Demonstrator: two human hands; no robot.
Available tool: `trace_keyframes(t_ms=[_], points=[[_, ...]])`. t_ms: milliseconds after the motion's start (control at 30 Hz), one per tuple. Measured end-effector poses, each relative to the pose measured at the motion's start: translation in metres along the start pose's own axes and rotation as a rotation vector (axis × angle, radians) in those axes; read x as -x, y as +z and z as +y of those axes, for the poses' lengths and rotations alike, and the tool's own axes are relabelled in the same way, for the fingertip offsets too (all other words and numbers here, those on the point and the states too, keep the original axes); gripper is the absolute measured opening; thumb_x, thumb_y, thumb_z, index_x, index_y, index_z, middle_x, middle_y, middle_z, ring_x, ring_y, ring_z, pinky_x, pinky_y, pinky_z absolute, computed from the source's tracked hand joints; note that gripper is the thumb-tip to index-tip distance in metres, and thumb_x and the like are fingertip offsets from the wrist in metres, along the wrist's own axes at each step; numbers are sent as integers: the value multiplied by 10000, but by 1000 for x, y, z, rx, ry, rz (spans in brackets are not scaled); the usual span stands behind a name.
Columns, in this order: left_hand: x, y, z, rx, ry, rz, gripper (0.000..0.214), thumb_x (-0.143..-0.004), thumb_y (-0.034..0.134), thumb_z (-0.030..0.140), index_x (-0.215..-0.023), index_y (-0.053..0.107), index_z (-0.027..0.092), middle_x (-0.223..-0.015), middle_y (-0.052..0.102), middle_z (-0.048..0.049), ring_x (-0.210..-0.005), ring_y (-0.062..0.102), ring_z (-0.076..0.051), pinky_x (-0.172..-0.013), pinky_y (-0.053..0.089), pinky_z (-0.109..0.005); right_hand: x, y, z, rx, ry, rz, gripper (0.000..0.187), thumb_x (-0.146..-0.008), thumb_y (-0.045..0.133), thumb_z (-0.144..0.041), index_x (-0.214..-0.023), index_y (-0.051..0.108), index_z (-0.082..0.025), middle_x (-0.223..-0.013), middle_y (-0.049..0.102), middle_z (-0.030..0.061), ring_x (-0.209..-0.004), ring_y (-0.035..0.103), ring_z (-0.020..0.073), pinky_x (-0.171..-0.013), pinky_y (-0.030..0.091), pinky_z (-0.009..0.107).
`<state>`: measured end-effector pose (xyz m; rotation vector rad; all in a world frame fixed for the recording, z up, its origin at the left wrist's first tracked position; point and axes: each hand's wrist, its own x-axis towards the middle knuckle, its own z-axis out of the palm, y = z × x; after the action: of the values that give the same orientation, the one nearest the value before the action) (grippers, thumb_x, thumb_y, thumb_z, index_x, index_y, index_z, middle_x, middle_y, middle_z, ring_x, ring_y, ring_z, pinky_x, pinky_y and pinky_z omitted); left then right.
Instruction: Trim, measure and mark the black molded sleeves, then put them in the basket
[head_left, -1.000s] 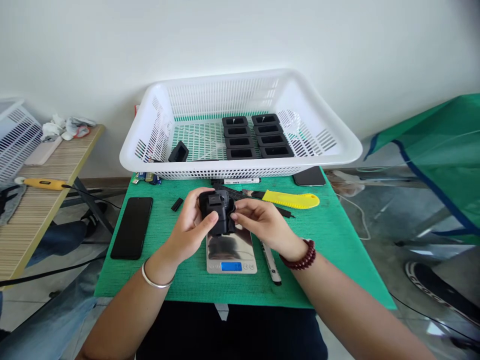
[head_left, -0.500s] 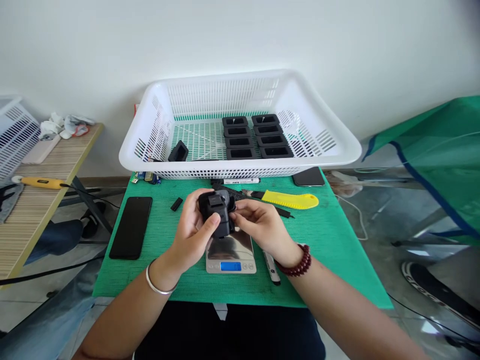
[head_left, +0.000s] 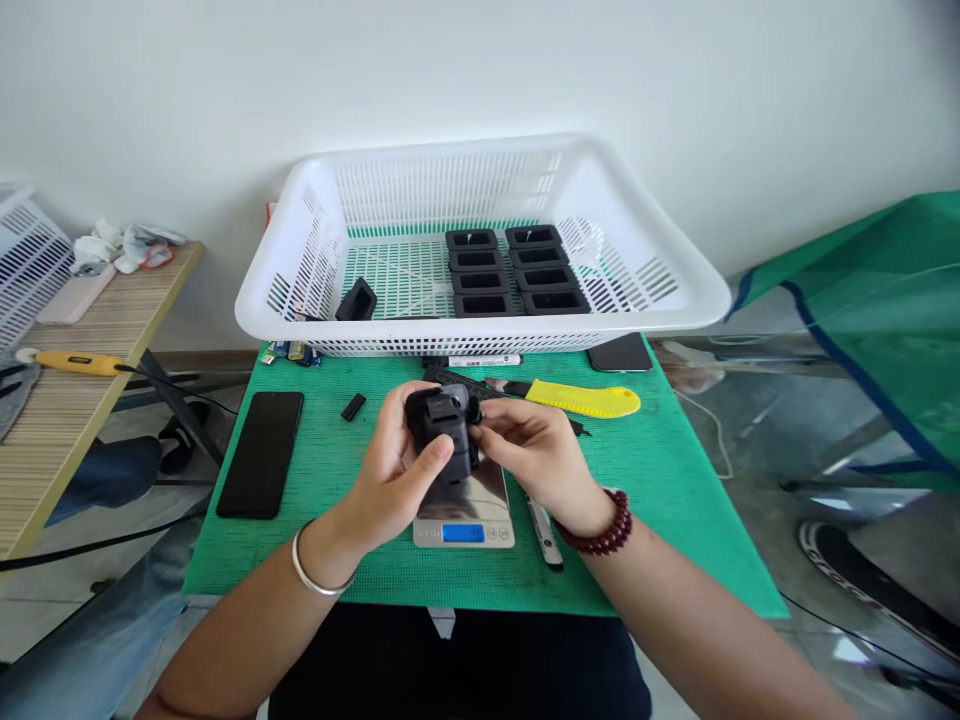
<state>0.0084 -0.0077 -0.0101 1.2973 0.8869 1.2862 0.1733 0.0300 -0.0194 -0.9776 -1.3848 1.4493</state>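
Both my hands hold a small black plastic part (head_left: 444, 430) just above a small silver scale (head_left: 463, 510) with a blue display. My left hand (head_left: 394, 470) wraps it from the left, thumb across its front. My right hand (head_left: 529, 450) pinches its right edge with the fingertips. The scale rests on a green mat (head_left: 660, 470). Behind it stands a white basket (head_left: 675, 300) with several black parts (head_left: 517, 272) in two rows and one lone black part (head_left: 356, 301) at its left.
A yellow utility knife (head_left: 581, 401), a marker (head_left: 480, 360) and a phone (head_left: 619, 352) lie by the basket. A black phone (head_left: 260, 452) and a small black clip (head_left: 352, 407) lie left, a pen (head_left: 544, 530) beside the scale. A wooden table (head_left: 90, 350) stands left.
My hands and the black part have shifted slightly right and lower over the scale. My left thumb has slid further across the part's front.
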Motion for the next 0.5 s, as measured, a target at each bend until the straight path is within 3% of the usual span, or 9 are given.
trace_keyframes(t_ms=[167, 333, 500], points=[[1, 0, 0, -28, -25, 8, 336, -899, 567, 302, -1213, 462, 247, -1092, 563, -56, -973, 584, -157, -815, 535, -271, -1, 1, -1, 27, -2, -19, 111, -731, 657, -226, -829, 690, -188, -684, 715, 14, -599, 660, 130, -550, 542, 218], [6, 1, -5, -107, 76, 21, 414, -891, 576, 274, -1276, 425, 253, -1138, 565, -76, -1006, 597, -180, -846, 540, -307, -1, -1, -5, 78, 38, -80, 122, -727, 633, -231, -822, 684, -173, -657, 705, 11, -571, 656, 135, -521, 531, 215], [5, 1, -8, -142, 151, 10, 456, -883, 584, 237, -1306, 416, 258, -1182, 548, -80, -1061, 582, -180, -909, 521, -314, 3, -2, -7, 315, -56, -19, 126, -751, 594, -215, -825, 687, -173, -671, 709, 15, -621, 680, 161, -535, 530, 226]])
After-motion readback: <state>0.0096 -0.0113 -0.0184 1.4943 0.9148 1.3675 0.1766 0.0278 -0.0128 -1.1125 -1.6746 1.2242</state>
